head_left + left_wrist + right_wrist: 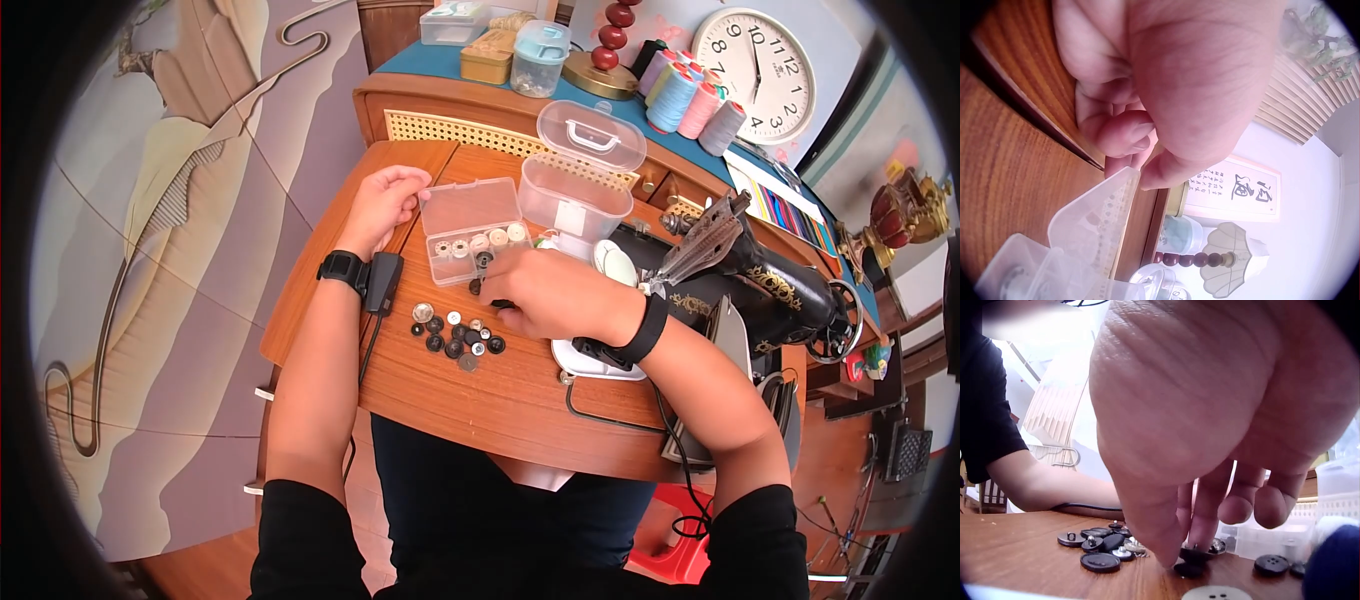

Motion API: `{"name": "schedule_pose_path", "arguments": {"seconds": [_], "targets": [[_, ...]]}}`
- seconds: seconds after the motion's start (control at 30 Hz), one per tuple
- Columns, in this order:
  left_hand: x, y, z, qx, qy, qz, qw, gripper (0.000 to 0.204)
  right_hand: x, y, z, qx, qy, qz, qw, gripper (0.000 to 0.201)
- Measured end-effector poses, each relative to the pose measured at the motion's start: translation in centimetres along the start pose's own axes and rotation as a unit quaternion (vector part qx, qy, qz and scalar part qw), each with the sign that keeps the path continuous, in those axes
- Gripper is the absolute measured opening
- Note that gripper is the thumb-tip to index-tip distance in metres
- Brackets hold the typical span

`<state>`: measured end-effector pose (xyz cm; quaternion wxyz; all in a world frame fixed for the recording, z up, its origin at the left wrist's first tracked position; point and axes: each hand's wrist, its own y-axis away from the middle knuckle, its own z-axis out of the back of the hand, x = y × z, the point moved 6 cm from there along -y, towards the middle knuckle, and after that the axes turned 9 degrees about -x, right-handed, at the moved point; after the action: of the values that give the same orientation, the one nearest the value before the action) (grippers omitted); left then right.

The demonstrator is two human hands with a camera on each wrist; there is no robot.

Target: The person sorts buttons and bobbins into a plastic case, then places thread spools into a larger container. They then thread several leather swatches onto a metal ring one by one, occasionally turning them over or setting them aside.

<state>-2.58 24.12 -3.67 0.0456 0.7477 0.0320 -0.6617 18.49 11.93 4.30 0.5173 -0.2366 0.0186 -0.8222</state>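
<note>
The person sits at a brown wooden counter (520,420), and both arms reach forward over it. The left hand (385,205) is at the raised lid (470,208) of a small clear plastic box (455,270). Its grip is closed on the corner of this lid, with the thumb on one side and a bent finger on the other.

The right hand (550,290) is low, just beside the front of the box. Its grip is closed too: thumb and fingertips pinch a dark round button (1200,555), very near to the wood. Another black button with four holes (1271,565) lies on the counter close to these fingers, and a large pale button (1216,593) lies nearer to the wrist camera.

Inside the box, pale round buttons (498,238) stand in a row along the back, and one dark piece (484,259) is in front of them. On the counter, between the two forearms, I see a loose group of buttons (458,332), mostly black, with some white and silver ones among them.

Behind the right hand there is a bigger clear oval container (570,195), its handled lid (592,135) open. To the right is a black sewing machine with gold ornament (775,285). Farther back, on a blue surface (490,90), are cones of coloured thread (672,103) and a round white clock (757,75).
</note>
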Motion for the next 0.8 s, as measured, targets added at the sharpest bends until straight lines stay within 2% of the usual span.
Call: {"name": "schedule_pose_path", "arguments": {"seconds": [0.2,0.27,0.3,0.4,0.5,0.8], "targets": [[-0.1,0.0,0.0,0.0,0.013,0.007,1.0,0.013,-0.9,0.2,0.1,-0.008,-0.013,-0.028,0.999,0.009],[-0.2,0.1,-0.1,0.004,0.012,0.003,1.0,0.013,-1.0,0.0,1.1,-0.065,-0.061,-0.02,0.996,0.015],[-0.2,0.1,-0.1,0.003,0.012,0.003,1.0,0.013,-1.0,-0.1,1.4,-0.064,-0.061,-0.019,0.996,0.015],[-0.2,0.0,-0.1,0.009,0.007,0.001,1.0,0.014,-2.3,-0.4,2.7,-0.088,-0.074,-0.064,0.991,0.02],[-0.2,0.1,-0.2,0.01,0.002,-0.003,1.0,0.014,-4.1,-0.1,3.6,-0.171,-0.055,-0.083,0.98,0.02],[-0.4,0.2,-0.2,0.005,-0.008,-0.005,1.0,0.014,-5.9,0.4,3.7,-0.201,-0.04,-0.175,0.963,0.013]]}}
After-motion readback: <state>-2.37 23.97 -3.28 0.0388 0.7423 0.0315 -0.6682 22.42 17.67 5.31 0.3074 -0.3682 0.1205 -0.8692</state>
